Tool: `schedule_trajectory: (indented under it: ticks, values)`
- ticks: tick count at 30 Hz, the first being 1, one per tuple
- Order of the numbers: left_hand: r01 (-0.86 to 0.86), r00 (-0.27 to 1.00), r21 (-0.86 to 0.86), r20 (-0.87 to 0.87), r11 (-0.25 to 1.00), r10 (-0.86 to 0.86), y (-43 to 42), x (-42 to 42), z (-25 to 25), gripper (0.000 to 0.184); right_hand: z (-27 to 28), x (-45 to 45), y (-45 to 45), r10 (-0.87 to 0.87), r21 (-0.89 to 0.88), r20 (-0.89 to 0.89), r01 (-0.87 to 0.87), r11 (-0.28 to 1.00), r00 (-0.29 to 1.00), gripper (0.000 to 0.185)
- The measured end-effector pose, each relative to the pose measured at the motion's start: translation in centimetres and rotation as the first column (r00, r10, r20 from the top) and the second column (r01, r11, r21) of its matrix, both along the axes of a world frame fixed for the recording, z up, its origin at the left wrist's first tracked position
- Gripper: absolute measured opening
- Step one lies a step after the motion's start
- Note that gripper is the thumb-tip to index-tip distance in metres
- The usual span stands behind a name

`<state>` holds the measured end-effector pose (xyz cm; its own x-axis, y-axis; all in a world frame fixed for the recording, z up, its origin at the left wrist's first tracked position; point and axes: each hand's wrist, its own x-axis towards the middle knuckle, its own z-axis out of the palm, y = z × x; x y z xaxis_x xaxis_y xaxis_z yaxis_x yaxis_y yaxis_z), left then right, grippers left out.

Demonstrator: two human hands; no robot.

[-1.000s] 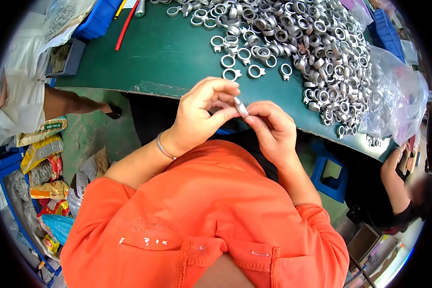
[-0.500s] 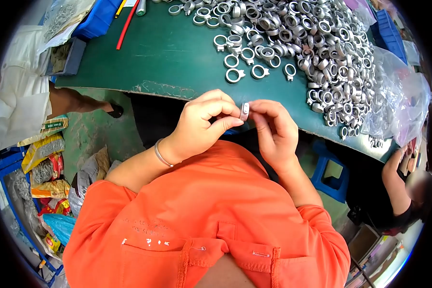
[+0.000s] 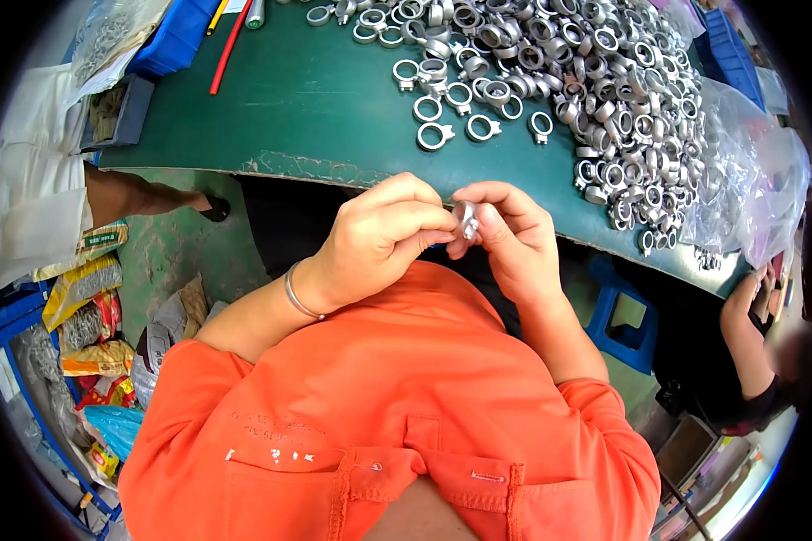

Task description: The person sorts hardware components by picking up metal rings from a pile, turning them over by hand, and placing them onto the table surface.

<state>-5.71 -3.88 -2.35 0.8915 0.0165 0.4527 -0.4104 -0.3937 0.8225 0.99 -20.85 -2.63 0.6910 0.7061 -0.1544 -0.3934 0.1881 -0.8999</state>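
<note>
Between my two hands, just off the table's front edge, is a small silver metal ring clamp (image 3: 466, 219). The fingers of my right hand (image 3: 514, 234) grip it from the right. My left hand (image 3: 383, 225) has its fingers pinched together at the clamp's left side; its fingertips touch the part or something small at it that I cannot make out. A large heap of similar ring clamps (image 3: 622, 117) covers the right half of the green table (image 3: 271, 99). Several loose ones, such as a ring clamp (image 3: 434, 136), lie nearest my hands.
Red and yellow rods (image 3: 232, 47) lie at the back left beside a blue bin (image 3: 167, 41). Clear plastic bags (image 3: 749, 171) rest at the right edge. A blue stool (image 3: 621, 316) stands below right, near another person's arm (image 3: 746, 343). Filled sacks (image 3: 90, 307) are at the left.
The ring clamp has been turned, so its lugs now face me. My right fingers have closed further around it, and my left hand stays pinched beside it.
</note>
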Motion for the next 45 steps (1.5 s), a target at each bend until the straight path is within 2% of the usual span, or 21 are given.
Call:
schedule_trajectory:
  ticks: [3,5,6,9,11,13,14,15,17,19,21,23,25,29,30,33,35,37,39,43,45]
  values:
    - [-0.054,0.995,-0.052,-0.082,0.997,0.050,-0.1,-0.2,0.3,0.013,-0.5,0.2,0.0,0.001,0.157,-0.056,0.008,0.988,0.998,0.023]
    - [-0.121,0.960,-0.453,-0.281,0.883,-0.013,-0.2,-0.2,-0.1,0.009,-0.4,-0.3,0.5,-0.171,0.238,0.069,0.150,0.960,0.983,0.029]
    - [-0.103,0.946,-0.484,-0.318,0.869,-0.065,0.0,-0.3,0.0,0.006,-0.9,-0.1,0.2,-0.142,0.272,0.102,0.110,0.956,0.985,0.038]
    - [-0.173,0.870,-0.628,-0.459,0.759,-0.182,0.0,-0.5,0.5,0.010,-0.3,-0.5,0.5,-0.199,0.268,0.176,0.147,0.952,0.964,0.042]
    - [-0.193,0.831,-0.637,-0.511,0.747,-0.220,0.0,-0.4,0.8,0.014,-0.5,-0.9,0.7,-0.289,0.148,0.351,0.252,0.956,0.891,0.043]
    - [-0.203,0.824,-0.692,-0.503,0.692,-0.262,0.1,-0.2,0.7,0.014,-0.7,0.0,0.7,-0.144,-0.025,0.808,0.279,0.960,0.571,0.035]
    - [-0.163,0.836,-0.698,-0.473,0.697,-0.278,0.3,-0.3,0.4,0.016,-0.3,0.1,1.2,-0.096,-0.036,0.863,0.249,0.968,0.496,0.032]
    - [-0.122,0.845,-0.700,-0.445,0.704,-0.296,0.4,-0.2,-0.1,0.018,0.4,0.3,1.6,-0.055,-0.044,0.909,0.227,0.973,0.413,0.030]
    - [-0.102,0.855,-0.786,-0.382,0.610,-0.350,0.7,-0.3,-0.9,0.023,1.2,0.9,2.1,-0.038,-0.049,0.901,0.186,0.981,0.433,0.030]
    - [-0.168,0.838,-0.799,-0.424,0.577,-0.344,1.3,-0.4,-0.4,0.026,1.0,2.1,1.9,-0.009,-0.146,0.918,0.357,0.922,0.397,0.028]
    - [-0.185,0.848,-0.800,-0.424,0.570,-0.319,1.7,-0.5,0.0,0.023,1.3,3.7,2.4,0.117,-0.239,0.962,0.552,0.799,0.249,0.026]
    - [-0.260,0.819,-0.835,-0.457,0.486,-0.347,2.0,-0.4,0.2,0.017,0.9,4.8,2.4,0.231,-0.296,0.955,0.601,0.743,0.186,0.025]
    - [-0.288,0.820,-0.849,-0.457,0.443,-0.345,2.1,-0.4,0.4,0.014,0.5,4.9,2.1,0.249,-0.308,0.951,0.601,0.737,0.182,0.024]
    - [-0.275,0.826,-0.802,-0.480,0.531,-0.296,2.2,-0.3,-0.5,0.012,0.5,4.5,1.5,0.243,-0.317,0.948,0.589,0.743,0.205,0.025]
    - [-0.246,0.845,-0.780,-0.464,0.575,-0.268,2.1,-0.1,-0.8,0.011,1.2,3.8,1.8,0.185,-0.321,0.940,0.556,0.766,0.288,0.027]
    - [-0.266,0.833,-0.761,-0.490,0.592,-0.256,1.3,0.3,-0.9,0.011,2.7,2.1,2.3,0.136,-0.274,0.859,0.221,0.936,0.493,0.037]
    - [-0.220,0.845,-0.812,-0.435,0.540,-0.311,1.2,0.2,-1.0,0.014,2.7,1.2,3.1,0.148,-0.221,0.869,0.103,0.970,0.472,0.041]
    - [-0.138,0.892,-0.850,-0.330,0.508,-0.309,1.0,0.3,-2.9,0.011,1.6,1.1,3.1,0.124,-0.203,0.871,0.118,0.972,0.475,0.036]
    - [-0.112,0.870,-0.850,-0.334,0.514,-0.363,1.6,0.0,-2.2,0.012,1.5,1.1,3.1,0.108,-0.214,0.816,0.123,0.969,0.567,0.033]
    - [-0.169,0.844,-0.798,-0.421,0.579,-0.333,1.8,-0.2,-0.9,0.020,1.3,1.2,3.3,0.053,-0.170,0.829,0.160,0.972,0.557,0.028]
    - [-0.186,0.860,-0.844,-0.388,0.503,-0.332,1.5,-0.1,-0.2,0.022,0.5,0.8,3.2,-0.099,-0.080,0.632,0.192,0.978,0.768,0.023]
